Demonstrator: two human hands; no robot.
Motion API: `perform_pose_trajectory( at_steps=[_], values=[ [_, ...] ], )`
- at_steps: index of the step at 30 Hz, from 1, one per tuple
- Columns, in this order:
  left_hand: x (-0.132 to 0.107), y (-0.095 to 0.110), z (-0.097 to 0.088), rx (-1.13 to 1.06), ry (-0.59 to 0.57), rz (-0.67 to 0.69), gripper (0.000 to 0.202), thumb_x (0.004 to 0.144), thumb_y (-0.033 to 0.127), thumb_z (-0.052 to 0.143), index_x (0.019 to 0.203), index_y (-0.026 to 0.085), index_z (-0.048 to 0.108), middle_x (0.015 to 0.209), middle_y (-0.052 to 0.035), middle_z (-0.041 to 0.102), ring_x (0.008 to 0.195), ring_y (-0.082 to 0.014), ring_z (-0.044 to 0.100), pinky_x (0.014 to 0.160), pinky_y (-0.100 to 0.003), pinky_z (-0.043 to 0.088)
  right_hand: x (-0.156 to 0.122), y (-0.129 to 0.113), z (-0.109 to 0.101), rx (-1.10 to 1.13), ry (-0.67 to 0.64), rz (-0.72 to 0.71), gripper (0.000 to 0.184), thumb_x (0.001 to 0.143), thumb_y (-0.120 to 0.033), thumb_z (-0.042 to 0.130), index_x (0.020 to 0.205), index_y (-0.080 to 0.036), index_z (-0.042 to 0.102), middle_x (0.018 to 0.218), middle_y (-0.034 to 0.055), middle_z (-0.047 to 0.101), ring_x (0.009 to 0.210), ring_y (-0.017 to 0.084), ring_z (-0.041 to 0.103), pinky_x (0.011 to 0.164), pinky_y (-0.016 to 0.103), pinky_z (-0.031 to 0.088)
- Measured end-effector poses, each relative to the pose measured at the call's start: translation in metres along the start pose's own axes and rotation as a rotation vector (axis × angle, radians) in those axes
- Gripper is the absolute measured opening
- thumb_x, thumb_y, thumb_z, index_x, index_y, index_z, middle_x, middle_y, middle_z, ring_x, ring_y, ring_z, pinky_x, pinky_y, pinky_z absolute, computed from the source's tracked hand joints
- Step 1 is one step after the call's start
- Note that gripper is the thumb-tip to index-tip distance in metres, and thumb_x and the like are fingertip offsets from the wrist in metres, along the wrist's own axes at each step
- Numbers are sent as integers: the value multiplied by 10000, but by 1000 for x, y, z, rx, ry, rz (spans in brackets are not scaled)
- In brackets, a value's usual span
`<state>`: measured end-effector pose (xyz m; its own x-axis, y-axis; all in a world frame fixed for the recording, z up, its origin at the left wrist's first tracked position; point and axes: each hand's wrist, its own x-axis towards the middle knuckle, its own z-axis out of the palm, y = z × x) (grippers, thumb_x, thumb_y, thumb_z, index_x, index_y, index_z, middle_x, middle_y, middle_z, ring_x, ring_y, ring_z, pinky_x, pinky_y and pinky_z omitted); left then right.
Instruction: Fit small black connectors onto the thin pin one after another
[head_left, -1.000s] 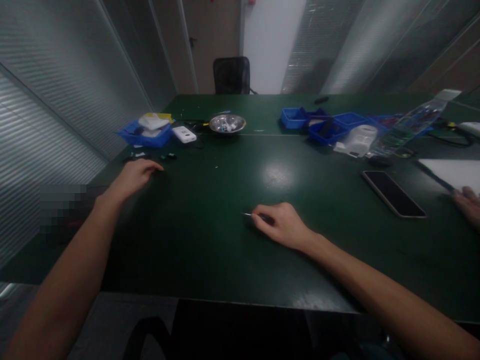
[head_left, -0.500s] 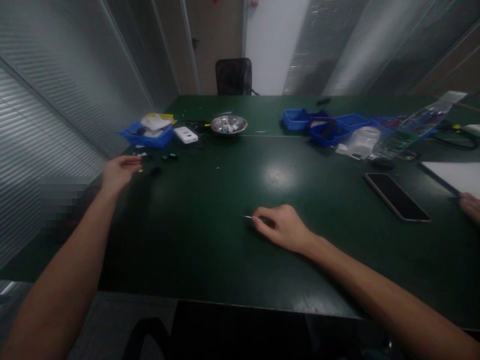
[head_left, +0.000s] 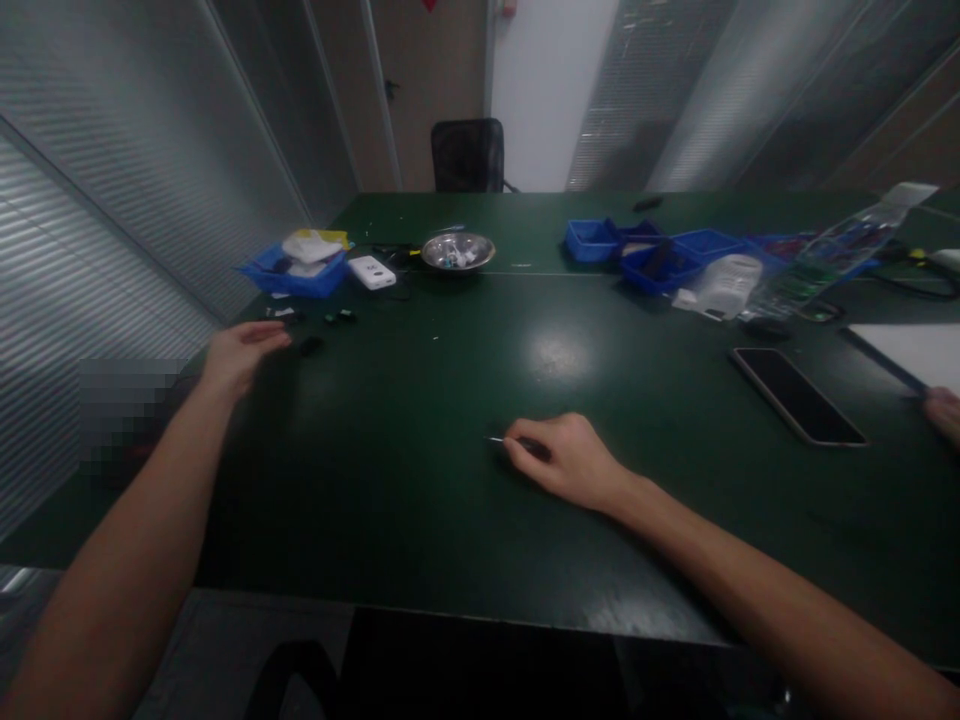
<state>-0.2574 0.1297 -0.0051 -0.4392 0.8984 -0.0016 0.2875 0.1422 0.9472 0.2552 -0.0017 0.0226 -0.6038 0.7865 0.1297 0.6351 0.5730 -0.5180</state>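
Just short of the middle of the green table (head_left: 420, 420), the right hand (head_left: 566, 458) rests with curled fingers, thumb and forefinger closed on a slim tool (head_left: 495, 439) whose thin metal tip points left, a dark handle running back into the palm. Farther out on the left side, the left hand (head_left: 236, 358) is stretched forward above the surface, fingers extended close together; whether anything is pinched between them cannot be told. Nearest to it are small pale pieces (head_left: 281, 312) and, a little to the right, small dark parts (head_left: 341, 316).

Behind these stands a blue plastic basket (head_left: 311, 287) with crumpled white material (head_left: 311, 245) in it. Beside the basket lies a white power bank-like device (head_left: 373, 273), then a shallow metal bowl (head_left: 459, 268) holding small whitish pieces.

Toward the right, blue bins (head_left: 592, 245) form a row, with a clear plastic bottle (head_left: 840, 245) at its near end. Closer in lies a smartphone (head_left: 799, 395), dark screen up. At the right edge, another person's hand (head_left: 943, 412) touches a white, flat object (head_left: 915, 352). Beyond the table's far edge stands a black chair (head_left: 469, 155).
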Motion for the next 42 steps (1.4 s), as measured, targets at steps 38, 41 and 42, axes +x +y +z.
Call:
perform_pose_trajectory(
  at_steps=[38,41,42],
  values=[
    [-1,-6,16,-45,2,110,367,820,169,748,1157,28,703,956,-111,721,798,-126,670,778,-244,570,0,-1,-3,-34,-37,12,349,1008,-387,452,960,-192,737,676,1,654,547,95,527,581,245,347],
    [-1,-5,17,-42,-15,104,404,800,172,753,1174,27,707,1013,-128,724,834,-139,675,848,-281,567,0,-2,-4,-31,-44,18,350,1007,-390,451,967,-191,736,685,6,659,558,101,536,586,247,352],
    [-2,-4,17,-42,-19,98,421,786,172,761,1177,24,707,1038,-136,723,845,-146,677,860,-291,564,0,-3,-4,-30,-47,17,350,1008,-390,449,970,-191,735,690,7,661,563,102,540,590,247,355]
  ],
)
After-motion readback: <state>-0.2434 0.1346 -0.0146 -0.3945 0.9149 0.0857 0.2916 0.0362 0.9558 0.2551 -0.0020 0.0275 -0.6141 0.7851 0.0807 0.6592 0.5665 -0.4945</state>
